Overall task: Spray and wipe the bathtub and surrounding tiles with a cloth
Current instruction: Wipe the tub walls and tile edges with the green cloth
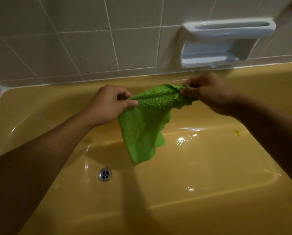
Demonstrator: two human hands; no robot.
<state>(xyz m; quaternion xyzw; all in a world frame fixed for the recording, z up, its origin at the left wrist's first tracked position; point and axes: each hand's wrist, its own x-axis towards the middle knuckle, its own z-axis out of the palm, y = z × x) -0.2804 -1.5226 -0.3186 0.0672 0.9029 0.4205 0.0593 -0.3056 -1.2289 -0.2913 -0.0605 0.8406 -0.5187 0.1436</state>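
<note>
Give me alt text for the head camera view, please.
Two hands, left hand and right hand, pinch the top edge of a green cloth hanging over a yellow bathtub, with its drain below and droplet-flecked wall tiles behind.

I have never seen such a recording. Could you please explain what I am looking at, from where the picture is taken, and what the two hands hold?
There is no machine here: a person wears one camera on the head, so you look forward and down along their arms. The left hand and the right hand each pinch an upper edge of a green cloth, which hangs between them above a yellow bathtub. On the tub floor there is a metal drain. Behind the tub is a wall of pale tiles with some droplets, and a white soap holder set into it.
</note>
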